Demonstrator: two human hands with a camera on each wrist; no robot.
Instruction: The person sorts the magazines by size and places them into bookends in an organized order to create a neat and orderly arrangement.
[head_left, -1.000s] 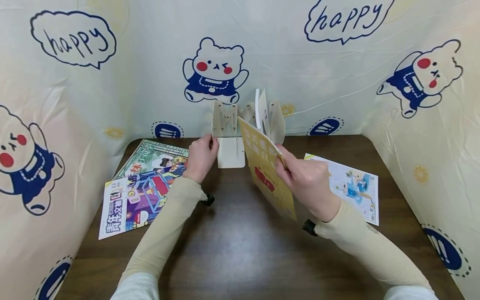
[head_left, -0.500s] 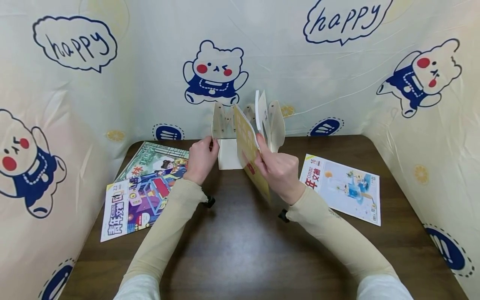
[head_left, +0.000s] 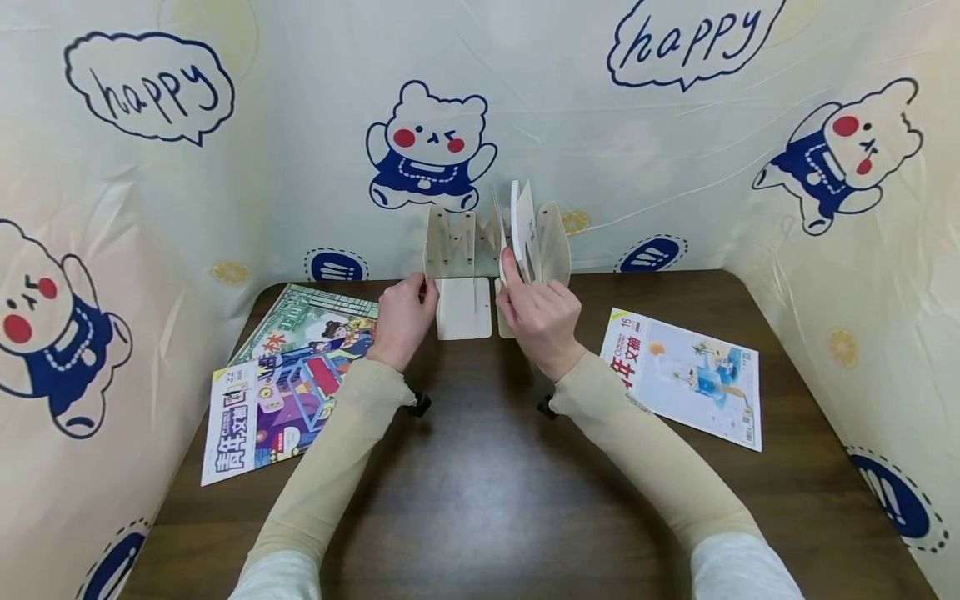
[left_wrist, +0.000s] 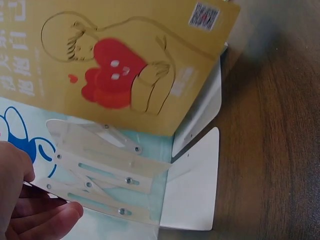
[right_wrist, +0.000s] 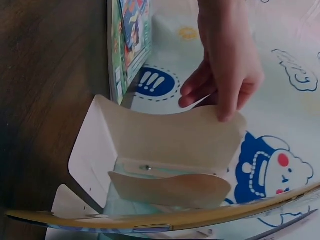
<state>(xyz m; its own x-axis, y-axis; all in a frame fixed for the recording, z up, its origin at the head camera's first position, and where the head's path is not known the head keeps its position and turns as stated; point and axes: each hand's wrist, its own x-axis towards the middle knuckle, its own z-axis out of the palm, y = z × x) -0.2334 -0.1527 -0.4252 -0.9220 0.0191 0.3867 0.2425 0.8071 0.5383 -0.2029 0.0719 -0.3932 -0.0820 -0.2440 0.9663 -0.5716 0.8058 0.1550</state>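
Note:
My left hand (head_left: 405, 318) pinches the left end plate of a cream folding book rack (head_left: 450, 242). In the left wrist view its fingertips grip the edge of that plate, above the rack's riveted crossbars (left_wrist: 100, 192). A yellow magazine (left_wrist: 120, 65) with a red heart and a line-drawn figure on its cover stands in the rack's right part. In the head view it is nearly edge-on, just left of a white book (head_left: 516, 218). My right hand (head_left: 542, 321) holds the magazine by its near edge, index finger reaching forward along it. The right hand is outside the right wrist view.
On the left of the brown table (head_left: 465, 500) lie a purple magazine (head_left: 288, 408) and a green one (head_left: 288, 312), overlapping. Another white-and-blue magazine (head_left: 686, 379) lies to the right. A printed curtain (head_left: 315, 167) hangs close behind the rack.
My right hand has moved left and forward, taking the yellow magazine into the rack and turning it nearly edge-on. The left hand has stayed on the rack's left end.

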